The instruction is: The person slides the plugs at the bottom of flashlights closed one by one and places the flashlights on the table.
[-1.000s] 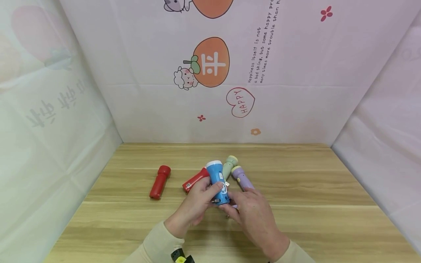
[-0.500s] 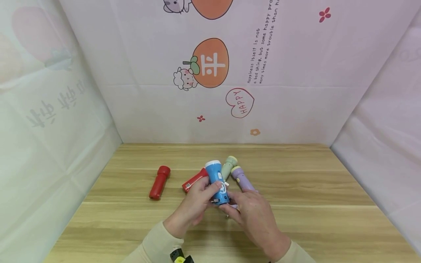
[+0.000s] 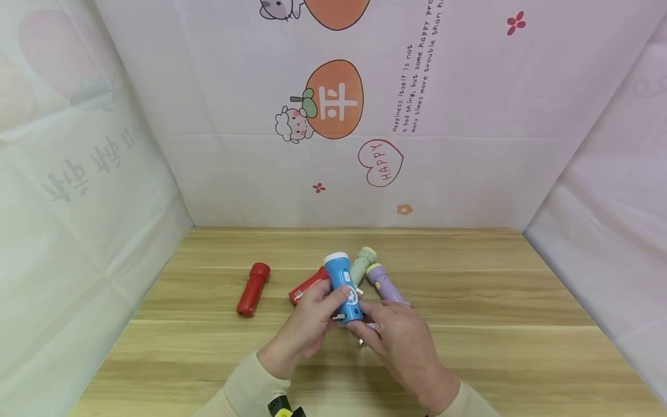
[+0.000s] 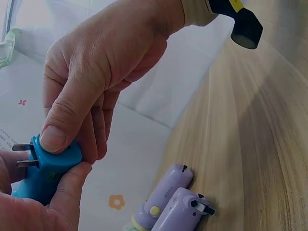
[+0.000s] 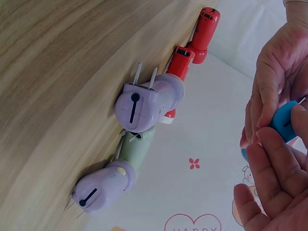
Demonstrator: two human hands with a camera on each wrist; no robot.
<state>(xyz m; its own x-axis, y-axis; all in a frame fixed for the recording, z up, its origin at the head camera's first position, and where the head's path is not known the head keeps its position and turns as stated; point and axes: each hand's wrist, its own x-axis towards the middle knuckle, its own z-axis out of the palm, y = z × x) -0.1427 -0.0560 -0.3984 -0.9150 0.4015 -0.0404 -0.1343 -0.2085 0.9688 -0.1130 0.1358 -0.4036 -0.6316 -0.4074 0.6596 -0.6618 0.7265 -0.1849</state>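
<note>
A blue flashlight (image 3: 339, 272) with a white rim is held above the table, its lens end pointing away. My left hand (image 3: 310, 315) grips its body, thumb lying over the white printed emblem. At the base, my right hand (image 3: 409, 350) pinches the flashlight between thumb and fingers. Two metal plug prongs (image 4: 25, 156) stick out sideways from that end. In the left wrist view the right thumb (image 4: 53, 138) presses close beside the prongs. Part of the blue body is hidden by the fingers in both wrist views.
Behind the hands lie a red flashlight (image 3: 308, 285), a pale green one (image 3: 362, 266) and a purple one (image 3: 387, 286). A second purple flashlight (image 5: 137, 108) shows its prongs. Another red flashlight (image 3: 253, 289) lies apart at left. White printed cloth (image 3: 260, 179) encloses the wooden table (image 3: 469, 278).
The blue flashlight has shifted very slightly to the left with both hands still on it. The other flashlights have stayed put.
</note>
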